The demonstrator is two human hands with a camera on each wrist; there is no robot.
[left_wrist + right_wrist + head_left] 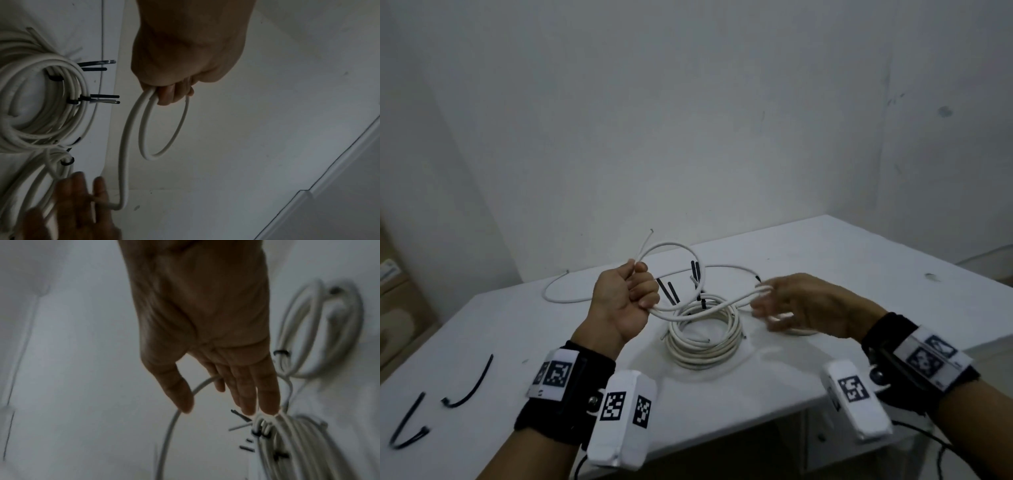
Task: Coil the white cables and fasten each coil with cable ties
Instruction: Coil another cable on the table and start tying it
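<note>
The left hand (pixel 625 301) grips the first loop of a loose white cable (pixel 671 248) above the table (pixel 859 246); the right hand (pixel 801 305), fingers loosely extended, feeds slack at three o'clock. Coiling has just begun, I'd say; next comes another loop gathered into the left fist.

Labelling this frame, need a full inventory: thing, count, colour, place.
tied coils: at least two, white with black ties, table centre; one partly behind right hand.
loose cable: one, white, a loop gripped by left hand, running on to right hand.
second loose cable: one, white, on table behind left hand.
spare cable ties: two, black, table's near left.
table: one, white, against wall.
wrist bands: two, black, with white marker blocks.
left hand: raised, gripping loop.
right hand: fingers straight, blurred, cable between thumb and fingers.
</note>
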